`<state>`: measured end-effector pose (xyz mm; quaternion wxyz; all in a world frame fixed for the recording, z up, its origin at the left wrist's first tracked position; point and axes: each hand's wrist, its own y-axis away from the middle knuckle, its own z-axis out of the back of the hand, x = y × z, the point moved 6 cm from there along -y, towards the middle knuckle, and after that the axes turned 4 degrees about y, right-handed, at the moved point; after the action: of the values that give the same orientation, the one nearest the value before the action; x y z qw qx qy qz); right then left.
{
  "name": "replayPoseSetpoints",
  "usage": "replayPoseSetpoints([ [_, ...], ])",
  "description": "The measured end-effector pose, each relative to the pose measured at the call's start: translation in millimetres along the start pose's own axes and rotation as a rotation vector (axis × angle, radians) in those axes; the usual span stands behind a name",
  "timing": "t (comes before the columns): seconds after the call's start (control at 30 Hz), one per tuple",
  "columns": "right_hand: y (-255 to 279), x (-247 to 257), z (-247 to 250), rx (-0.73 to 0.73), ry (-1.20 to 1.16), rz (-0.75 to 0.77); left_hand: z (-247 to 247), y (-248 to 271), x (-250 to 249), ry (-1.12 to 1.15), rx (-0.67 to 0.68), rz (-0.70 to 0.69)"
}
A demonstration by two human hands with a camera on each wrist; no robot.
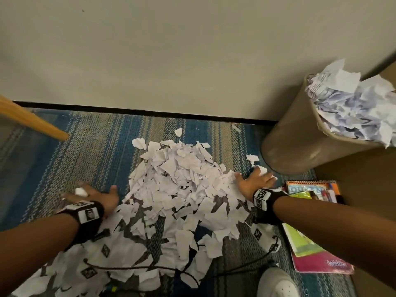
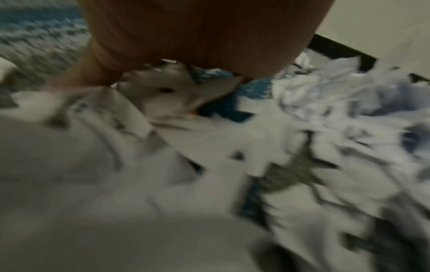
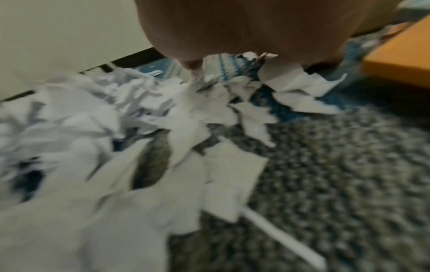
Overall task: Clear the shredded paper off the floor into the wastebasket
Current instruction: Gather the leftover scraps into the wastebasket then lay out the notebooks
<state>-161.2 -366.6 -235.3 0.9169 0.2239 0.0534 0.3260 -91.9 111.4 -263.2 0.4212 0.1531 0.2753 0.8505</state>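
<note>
A big heap of torn white paper [image 1: 180,189] covers the blue and grey carpet in front of me. My left hand [image 1: 96,195] lies flat and spread on the carpet at the heap's left edge, a scrap [image 1: 81,191] resting on its fingers. My right hand [image 1: 255,179] lies flat with spread fingers at the heap's right edge, touching scraps. The tan wastebasket [image 1: 295,138] stands at the right by the wall, heaped with crumpled paper [image 1: 355,103]. Both wrist views are blurred: palm [image 2: 197,36] over scraps [image 2: 302,138], palm [image 3: 256,27] over scraps [image 3: 163,138].
The wall and black baseboard [image 1: 139,111] run behind the heap. A wooden furniture leg [image 1: 32,118] slants in at the left. Colourful notebooks [image 1: 312,221] lie right of my right wrist. My white shoe [image 1: 276,284] and black cords [image 1: 150,269] are near the bottom.
</note>
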Motion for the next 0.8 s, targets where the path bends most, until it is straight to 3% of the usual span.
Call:
replayPoseSetpoints([
  [0.1,23,40,-14,0.088,0.007,0.228,-15,33,-41,0.071,0.102,-0.092],
  [0.23,50,77,-18,0.172,-0.065,0.481,-16,63,-87,0.129,0.173,-0.355],
  [0.37,47,71,13,-0.076,0.036,0.508,31,64,-78,0.020,0.016,-0.492],
  [0.43,40,64,27,-0.098,0.108,0.566,54,47,-54,-0.177,0.032,-0.526],
  [0.5,40,60,26,0.072,0.216,0.720,73,28,-12,-0.485,0.067,-0.493],
  [0.6,64,49,6,0.456,0.520,0.836,92,32,49,-1.005,0.158,-0.384],
  [0.67,88,36,-19,0.779,0.634,0.789,89,44,66,-1.191,0.249,-0.319],
  [0.73,115,26,-45,1.054,0.690,0.688,74,53,71,-1.238,0.371,-0.321],
  [0.8,131,26,-62,1.166,0.725,0.656,52,51,73,-1.266,0.401,-0.430],
])
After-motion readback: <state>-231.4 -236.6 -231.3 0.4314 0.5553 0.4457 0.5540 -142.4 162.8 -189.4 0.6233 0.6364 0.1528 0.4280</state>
